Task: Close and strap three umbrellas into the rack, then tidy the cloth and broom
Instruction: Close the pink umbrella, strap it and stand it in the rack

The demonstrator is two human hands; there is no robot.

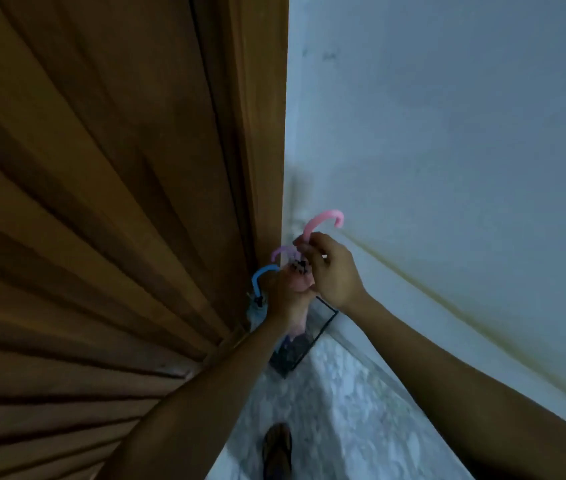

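Observation:
A black wire rack [323, 323] stands on the floor in the corner between the wooden door and the wall. A blue-handled umbrella [262, 277] and a purple-handled umbrella [279, 252] stand in it. The pink-handled umbrella [319, 221] rises above them, its folded pink canopy held over the rack. My left hand [283, 294] grips that folded canopy. My right hand [330, 271] pinches something small and dark at the umbrella's neck, just below the handle. Most of the rack's inside is hidden by my arms.
A brown panelled wooden door [101, 202] fills the left side. A pale wall [447, 150] runs along the right, meeting a speckled grey floor [350, 403]. My sandalled foot [277, 452] shows at the bottom.

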